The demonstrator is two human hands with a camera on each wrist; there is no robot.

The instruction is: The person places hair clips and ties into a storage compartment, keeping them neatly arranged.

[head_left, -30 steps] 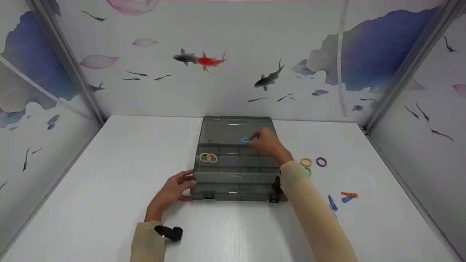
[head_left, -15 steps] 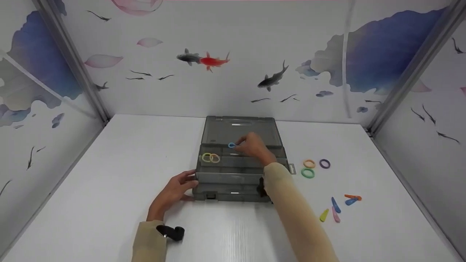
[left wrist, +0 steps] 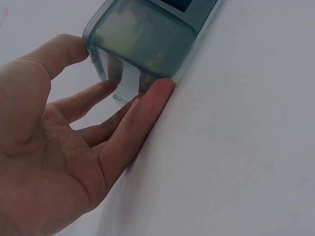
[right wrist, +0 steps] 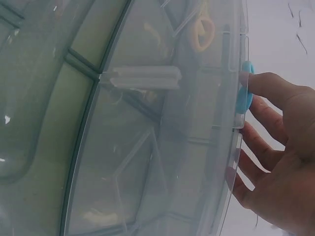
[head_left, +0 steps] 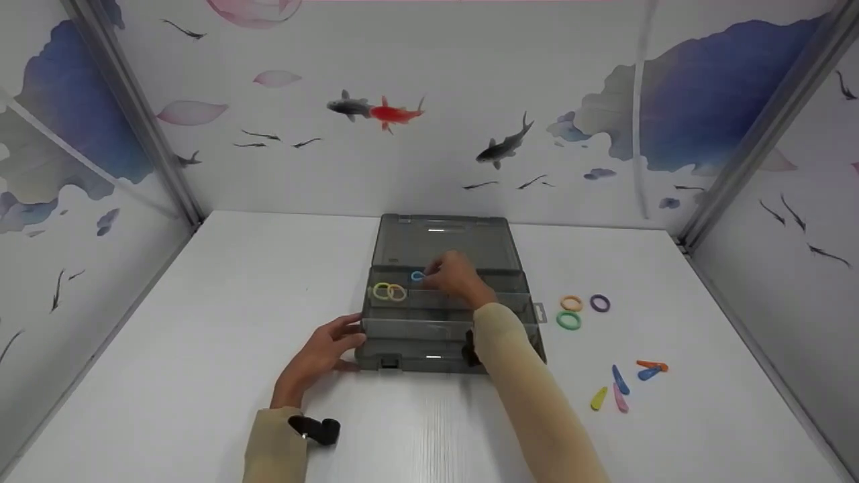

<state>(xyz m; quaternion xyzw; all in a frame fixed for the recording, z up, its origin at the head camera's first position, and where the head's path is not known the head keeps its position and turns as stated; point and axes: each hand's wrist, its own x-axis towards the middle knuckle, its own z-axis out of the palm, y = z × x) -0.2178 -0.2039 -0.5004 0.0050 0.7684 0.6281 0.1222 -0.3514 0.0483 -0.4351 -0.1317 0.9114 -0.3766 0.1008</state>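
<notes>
In the head view a grey see-through compartment box (head_left: 429,365) lies on the white table, its lid (head_left: 446,245) folded back. My right hand (head_left: 453,276) pinches a light blue hair tie (head_left: 417,276) between thumb and forefinger over the rear row of compartments; the right wrist view shows this blue hair tie (right wrist: 243,101) at the box's far edge. A yellow hair tie (head_left: 376,292) and a peach one (head_left: 401,296) overlap at the left of the box. My left hand (head_left: 322,352) rests against the box's left side, fingertips and thumb touching its front corner (left wrist: 93,42).
Right of the box lie an orange hair tie (head_left: 571,297), a green one (head_left: 568,327) and a purple one (head_left: 600,296). Nearer the front right are several snap hair clips, among them a yellow one (head_left: 598,399) and a pink one (head_left: 621,399). Patterned walls enclose the table.
My right hand has moved left and slightly nearer, carrying the blue hair tie from over the lid to above the rear compartments. The left hand has stayed at the box's side.
</notes>
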